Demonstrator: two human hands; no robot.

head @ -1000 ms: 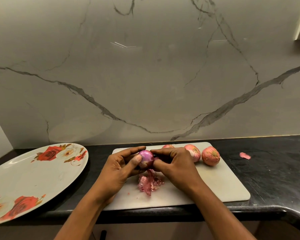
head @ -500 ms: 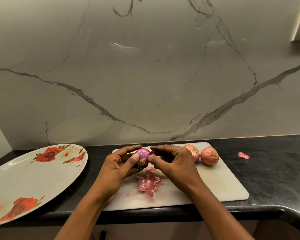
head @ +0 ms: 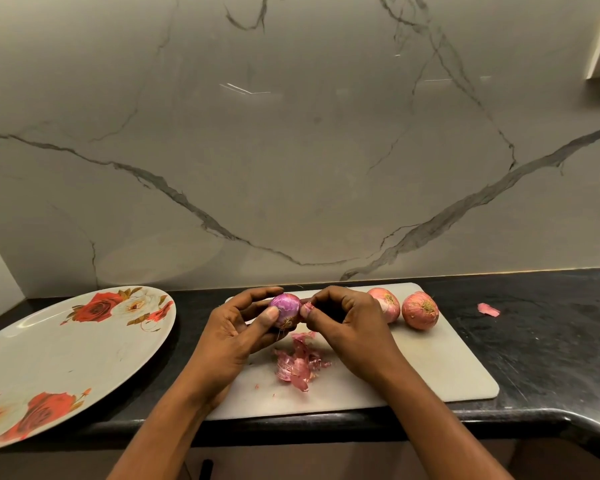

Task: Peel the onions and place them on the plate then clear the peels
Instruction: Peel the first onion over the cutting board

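The left fingers [head: 269,315] wrap the onion [head: 285,307]; the right fingers [head: 326,300] pinch a peel [head: 307,309] at its 3 o'clock.

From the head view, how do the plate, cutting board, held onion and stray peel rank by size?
1. Plate and cutting board look alike; the plate sits nearer and is cut off, so unsure.
2. Then the held onion.
3. Then the stray peel.

— Where can I pass a hand?
— I see bare cutting board [head: 430,368] right of my wrists, then counter [head: 551,358] with one peel scrap [head: 488,310].
— What's in my way?
— The peel pile [head: 298,365] between my forearms. Mid-board, my left hand [head: 232,337] grips the held onion [head: 286,306] and my right hand [head: 354,330] pinches a peel strip [head: 307,308]. Two unpeeled onions [head: 420,310] sit just beside that hand. The plate [head: 49,358] fills the left.
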